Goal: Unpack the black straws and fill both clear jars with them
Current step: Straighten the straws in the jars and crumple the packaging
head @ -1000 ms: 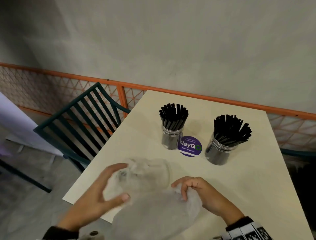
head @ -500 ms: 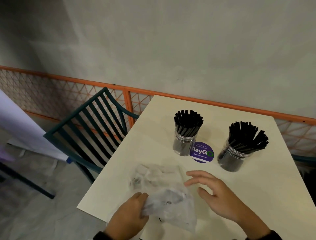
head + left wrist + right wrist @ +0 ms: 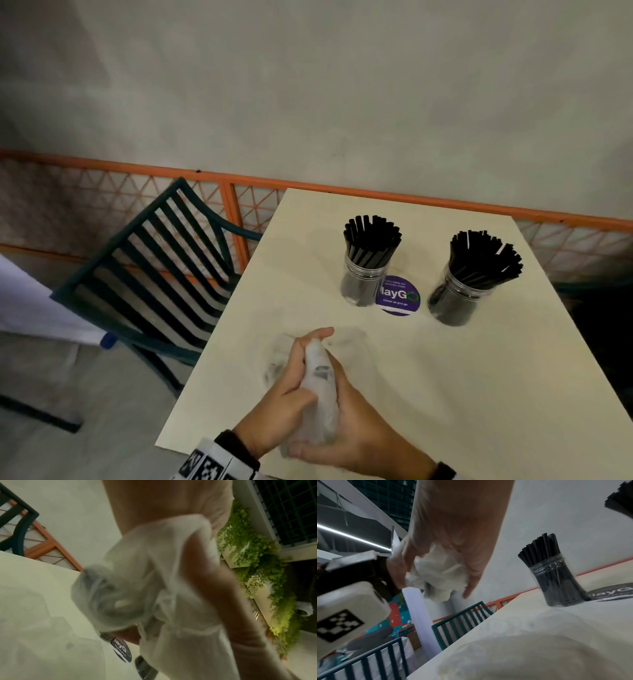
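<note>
Two clear jars stand on the cream table (image 3: 513, 377), each packed with upright black straws. The left jar (image 3: 363, 284) also shows in the right wrist view (image 3: 556, 582); the right jar (image 3: 455, 298) stands beside it. Near the table's front edge both hands squeeze a crumpled clear plastic bag (image 3: 320, 387) between them. My left hand (image 3: 287, 383) curls round it from the left, and my right hand (image 3: 356, 425) wraps it from the right and below. The bunched bag (image 3: 137, 588) fills the left wrist view, and it sits in my right palm (image 3: 440, 572). No loose straws show.
A round purple sticker (image 3: 397, 296) lies between the jars. Some thin clear plastic (image 3: 277, 356) lies flat on the table just beyond the hands. A dark green slatted chair (image 3: 154, 274) stands at the table's left side, in front of an orange railing (image 3: 233, 219).
Half a second ago my left hand held the bag while the right hovered open. Both hands have since closed together and bunched the bag into a narrow wad.
</note>
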{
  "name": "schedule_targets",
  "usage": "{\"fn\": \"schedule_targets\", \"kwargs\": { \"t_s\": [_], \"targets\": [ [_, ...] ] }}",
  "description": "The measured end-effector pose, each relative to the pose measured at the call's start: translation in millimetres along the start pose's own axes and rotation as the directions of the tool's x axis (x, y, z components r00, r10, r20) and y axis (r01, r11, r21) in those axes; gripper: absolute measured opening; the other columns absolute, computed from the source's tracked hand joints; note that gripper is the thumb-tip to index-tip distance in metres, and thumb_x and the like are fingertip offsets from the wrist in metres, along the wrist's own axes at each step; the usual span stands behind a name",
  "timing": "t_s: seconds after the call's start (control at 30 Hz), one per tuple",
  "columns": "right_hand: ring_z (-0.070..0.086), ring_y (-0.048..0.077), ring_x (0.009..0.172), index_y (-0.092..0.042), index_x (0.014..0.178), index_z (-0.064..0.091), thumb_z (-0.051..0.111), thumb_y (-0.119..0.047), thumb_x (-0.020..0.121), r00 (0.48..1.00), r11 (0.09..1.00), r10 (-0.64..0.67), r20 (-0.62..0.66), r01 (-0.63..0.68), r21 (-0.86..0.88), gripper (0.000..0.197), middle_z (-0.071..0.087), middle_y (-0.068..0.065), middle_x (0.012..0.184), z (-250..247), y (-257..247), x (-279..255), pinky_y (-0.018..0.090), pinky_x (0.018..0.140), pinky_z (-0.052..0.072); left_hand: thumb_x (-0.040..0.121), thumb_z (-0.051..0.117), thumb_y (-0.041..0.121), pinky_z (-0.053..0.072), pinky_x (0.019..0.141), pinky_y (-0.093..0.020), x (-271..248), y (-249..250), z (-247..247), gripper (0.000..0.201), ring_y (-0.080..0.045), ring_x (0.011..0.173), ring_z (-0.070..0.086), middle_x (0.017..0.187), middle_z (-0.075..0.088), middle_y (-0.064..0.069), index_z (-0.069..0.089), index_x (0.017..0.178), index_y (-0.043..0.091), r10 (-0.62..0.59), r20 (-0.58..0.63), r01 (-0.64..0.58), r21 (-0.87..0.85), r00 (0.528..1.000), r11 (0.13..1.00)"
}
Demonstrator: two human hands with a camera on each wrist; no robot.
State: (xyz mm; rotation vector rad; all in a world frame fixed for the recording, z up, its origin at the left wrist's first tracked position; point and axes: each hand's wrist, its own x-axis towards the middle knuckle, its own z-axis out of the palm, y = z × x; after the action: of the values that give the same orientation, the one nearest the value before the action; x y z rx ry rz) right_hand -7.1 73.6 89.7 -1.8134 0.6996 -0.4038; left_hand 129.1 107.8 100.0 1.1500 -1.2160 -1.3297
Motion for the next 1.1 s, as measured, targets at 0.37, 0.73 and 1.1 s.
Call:
{"fn": "schedule_targets", "kwargs": {
  "t_s": [0.37, 0.73, 1.1],
  "targets": [
    [0.053, -0.006, 0.110, -0.030, 0.127, 0.036, 0.062, -0.026, 0.086, 0.992, 0.989, 0.128, 0.005, -0.128, 0.077, 0.049, 0.053, -0.021, 0.119, 9, 22, 24, 0.012, 0.089, 0.044, 0.083, 0.062, 0.026, 0.053, 0.081, -0.024, 2, -21, -31, 0.029, -0.005, 0.099, 0.063, 0.113, 0.061, -0.001, 0.040, 0.100, 0.016, -0.012, -0.172, 0.039, 0.152, 0.985, 0.988],
    [0.052, 0.030, 0.109, -0.006, 0.138, 0.026, 0.075, -0.030, 0.074, 0.547, 0.634, 0.772, -0.322, -0.631, 0.447, 0.084, 0.049, 0.015, 0.128, -11, 121, 27, 0.038, 0.089, 0.048, 0.082, 0.064, 0.013, 0.051, 0.084, -0.041, 17, -94, -98, 0.078, -0.031, 0.101, 0.057, 0.111, 0.053, -0.014, 0.010, 0.138, 0.015, -0.586, -0.257, 0.610, 0.017, 0.768, 0.792],
    [0.067, 0.027, 0.096, -0.011, 0.110, 0.063, 0.061, -0.006, 0.073, 0.864, 0.647, 0.502, -0.027, -0.355, 0.674, 0.038, 0.069, 0.015, 0.108, -26, 91, -15, 0.036, 0.081, 0.055, 0.077, 0.066, 0.003, 0.055, 0.076, -0.040, 19, -76, -99, 0.035, -0.027, 0.087, 0.067, 0.095, 0.068, -0.013, 0.048, 0.107, 0.010, -0.453, 0.093, 0.455, 0.004, 0.887, 0.891]
  ]
}}
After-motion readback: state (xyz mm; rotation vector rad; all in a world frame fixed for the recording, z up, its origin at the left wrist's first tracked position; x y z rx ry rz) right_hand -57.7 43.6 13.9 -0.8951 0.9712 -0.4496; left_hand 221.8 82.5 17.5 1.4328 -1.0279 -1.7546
